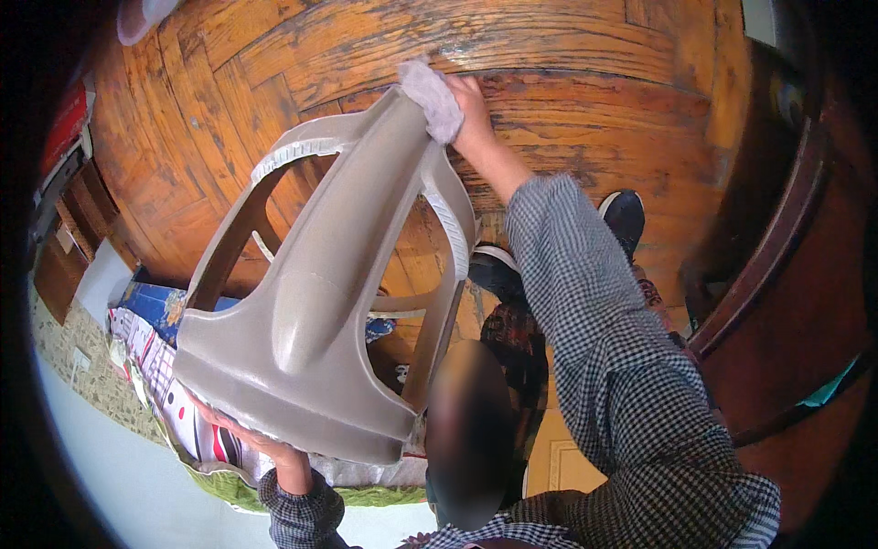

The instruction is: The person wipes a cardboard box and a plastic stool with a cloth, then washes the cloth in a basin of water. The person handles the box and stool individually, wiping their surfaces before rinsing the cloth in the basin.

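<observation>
A glossy grey-brown moulded plastic piece of furniture (343,206), perhaps a stool or chair, is held tilted before me. It has large curved openings and ribbed pale edges. My left hand (264,442) supports its broad lower edge from beneath; part of the fingers is hidden behind the plastic. At the narrow upper end, my right hand (472,113) holds a crumpled pale lilac cloth (433,99) against the plastic. Both arms wear black-and-white checked sleeves.
Herringbone wooden flooring (583,117) lies below. Dark shoes (623,219) are near the middle. A curved dark wooden furniture edge (761,274) stands right. At left are a patterned cloth with green trim (233,488), a blue floral item (154,305) and cardboard boxes (65,274).
</observation>
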Available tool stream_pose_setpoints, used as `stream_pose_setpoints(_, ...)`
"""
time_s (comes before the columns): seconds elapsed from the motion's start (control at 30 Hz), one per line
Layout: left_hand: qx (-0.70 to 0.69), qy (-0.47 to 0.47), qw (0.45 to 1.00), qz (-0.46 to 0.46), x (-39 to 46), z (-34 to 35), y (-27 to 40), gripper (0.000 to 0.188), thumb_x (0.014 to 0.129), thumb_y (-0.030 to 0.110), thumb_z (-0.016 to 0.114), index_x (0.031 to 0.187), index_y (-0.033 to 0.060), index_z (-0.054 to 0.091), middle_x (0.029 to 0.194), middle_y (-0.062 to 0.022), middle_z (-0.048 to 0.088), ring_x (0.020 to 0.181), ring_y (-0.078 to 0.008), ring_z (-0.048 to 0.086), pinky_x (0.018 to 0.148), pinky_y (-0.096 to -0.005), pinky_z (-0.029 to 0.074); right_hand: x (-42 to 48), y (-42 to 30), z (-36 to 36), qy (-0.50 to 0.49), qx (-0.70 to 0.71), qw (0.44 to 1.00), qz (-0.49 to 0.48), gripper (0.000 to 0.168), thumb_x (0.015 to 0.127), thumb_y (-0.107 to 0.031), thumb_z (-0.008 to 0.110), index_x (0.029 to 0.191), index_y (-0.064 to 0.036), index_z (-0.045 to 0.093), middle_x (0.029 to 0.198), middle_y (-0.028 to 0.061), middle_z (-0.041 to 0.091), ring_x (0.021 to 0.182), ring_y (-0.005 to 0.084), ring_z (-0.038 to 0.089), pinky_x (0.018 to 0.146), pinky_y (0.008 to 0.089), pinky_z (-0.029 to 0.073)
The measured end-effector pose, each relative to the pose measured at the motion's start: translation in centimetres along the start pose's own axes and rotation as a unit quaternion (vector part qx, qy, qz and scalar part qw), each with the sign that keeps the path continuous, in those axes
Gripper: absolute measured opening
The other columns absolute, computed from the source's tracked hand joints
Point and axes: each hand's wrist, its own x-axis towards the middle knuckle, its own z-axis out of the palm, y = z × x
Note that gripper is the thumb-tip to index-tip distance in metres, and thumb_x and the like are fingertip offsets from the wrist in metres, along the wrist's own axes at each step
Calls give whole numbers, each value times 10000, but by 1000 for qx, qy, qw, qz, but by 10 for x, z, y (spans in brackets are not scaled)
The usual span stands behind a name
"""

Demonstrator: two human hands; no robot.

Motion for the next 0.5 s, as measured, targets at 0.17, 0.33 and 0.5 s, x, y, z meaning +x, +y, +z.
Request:
stream_pose_setpoints(0.17,25,14,999,30,2,8,2,624,940,467,162,1393,39,134,1447,-139,148,1328,-259,160,1093,-384,97,-75,-42,-27,54,147,967,203,308,722,-185,644,1011,-82,619,1001,140,575,936,307,493,825,363,406)
stream_pose_setpoints(0.33,25,27,997,63,2,4,-6,627,939,463,174,1387,25,157,1445,-146,151,1326,-275,162,1085,-404,95,-83,-112,-48,1,-111,986,121,446,700,-273,698,1088,-88,582,1164,184,475,1023,362,443,865,415,392)
stream_pose_setpoints(0.5,-34,47,998,13,4,11,16,645,929,469,217,1373,2,191,1420,-186,188,1314,-294,174,1072,-400,134,-183,-133,-31,80,-124,974,169,439,724,-108,672,1130,-34,524,1174,213,440,1068,389,421,882,407,382)
